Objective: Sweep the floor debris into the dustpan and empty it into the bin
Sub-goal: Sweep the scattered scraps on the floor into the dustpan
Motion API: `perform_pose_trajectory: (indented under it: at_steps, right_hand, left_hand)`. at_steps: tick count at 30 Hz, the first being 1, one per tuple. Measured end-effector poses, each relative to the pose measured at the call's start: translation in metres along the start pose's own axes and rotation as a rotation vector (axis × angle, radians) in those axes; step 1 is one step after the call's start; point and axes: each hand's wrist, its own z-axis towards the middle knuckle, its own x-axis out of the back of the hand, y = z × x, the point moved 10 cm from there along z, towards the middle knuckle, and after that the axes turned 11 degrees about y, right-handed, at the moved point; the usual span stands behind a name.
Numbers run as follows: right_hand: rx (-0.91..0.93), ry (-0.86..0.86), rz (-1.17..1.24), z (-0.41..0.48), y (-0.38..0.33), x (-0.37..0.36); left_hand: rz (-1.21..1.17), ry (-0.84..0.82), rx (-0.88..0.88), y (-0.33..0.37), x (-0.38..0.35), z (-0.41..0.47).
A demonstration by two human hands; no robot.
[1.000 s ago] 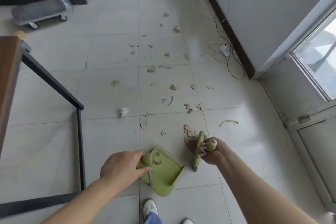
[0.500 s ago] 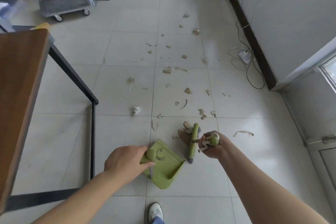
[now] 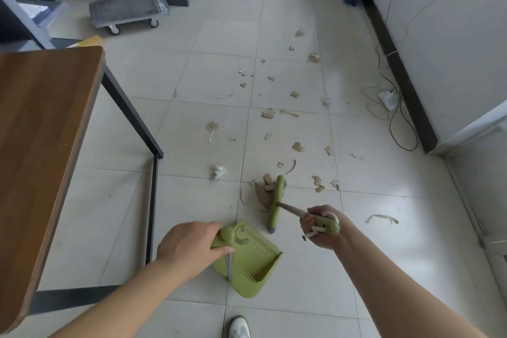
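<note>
Table [image 3: 41,129]: brown wooden top on a dark metal frame, filling the 9 o'clock side of the view; one leg meets the floor near the middle of the frame.
Trolley [image 3: 126,12]: grey flat platform on castors, at 11 o'clock, far from the hands.
Left hand [image 3: 189,241]: closed in a fist round the green knob at the top of the dustpan's handle, fingers curled over it, knuckles up.
Dustpan [image 3: 251,263]: light green, on the tiled floor at 6 o'clock, directly under and to the right of the left hand; its raised back wall is toward the person, its flat lip toward 12 o'clock; its tray looks bare.
Shoe [image 3: 238,328]: white toe at the bottom edge, just below the dustpan.
Broom [image 3: 275,202]: green head lying on the floor at 12 o'clock from the dustpan, close to it but not touching; its pale shaft slants down to the right hand.
Debris [image 3: 264,189]: brown cardboard scraps bunched against the broom head's left side; further scraps and white paper wads scattered up the tiles toward 12 o'clock, well apart from both hands.
Right hand [image 3: 321,230]: wrapped tight round the broom's green handle end, fingers folded under, a white loop showing beside them; it sits at 3 o'clock from the dustpan.
Loose strip [image 3: 381,218]: pale torn strip on the floor, right of the right hand.
Cables [image 3: 397,107]: black and white cords along the wall base at 2 o'clock.
</note>
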Motion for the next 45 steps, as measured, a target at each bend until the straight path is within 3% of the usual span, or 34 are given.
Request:
perform_pose_trajectory:
  at_steps: [11, 25, 31, 38, 45]
  right_hand:
    - [-0.047, -0.036, -0.375, -0.030, 0.021, -0.055]
    - [-0.108, -0.108, -0.743, -0.006, 0.026, -0.151]
    - [-0.173, -0.139, -0.816, 0.027, -0.004, -0.162]
    - [-0.157, -0.010, -0.837, 0.049, -0.068, -0.139]
    - [-0.163, 0.012, -0.862, 0.048, -0.124, -0.119]
  left_hand:
    - [-0.029, 0.019, 0.038, -0.037, 0.019, 0.005]
    - [-0.035, 0.046, 0.199, -0.088, 0.018, -0.009]
    - [-0.043, 0.030, 0.300, -0.094, 0.006, -0.005]
    - [-0.018, 0.000, 0.328, -0.074, 0.013, 0.014]
    - [-0.049, 0.015, 0.345, -0.061, 0.009, 0.044]
